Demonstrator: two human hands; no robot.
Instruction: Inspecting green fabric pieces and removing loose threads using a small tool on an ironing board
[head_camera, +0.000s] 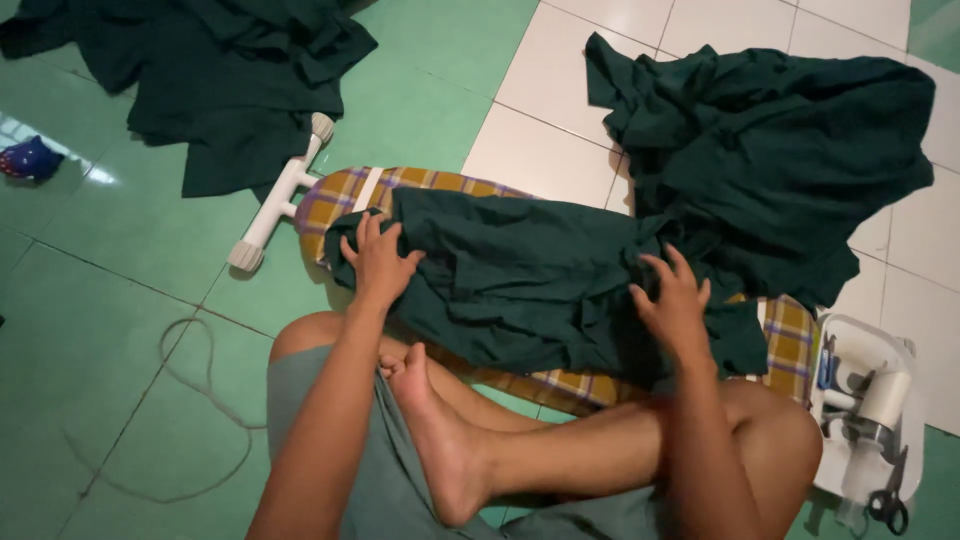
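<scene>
A dark green cloth (520, 270) lies crumpled across a low ironing board with a yellow and purple checked cover (340, 195). My left hand (378, 258) presses flat on the cloth's left end, fingers spread. My right hand (672, 300) hovers over or touches the cloth's right part, fingers apart and curled. Neither hand grips anything. The cloth runs on to the right into a larger dark green heap (780, 150) on the white tiles. My crossed bare legs (520, 450) sit in front of the board.
Another dark green cloth pile (220, 70) lies at the top left on the green floor. A white board leg (275, 195) sticks out left. A grey cord (190, 400) loops on the floor. At right, a white tray (865, 400) holds an iron and black scissors (888, 500). A small blue object (30, 160) sits at far left.
</scene>
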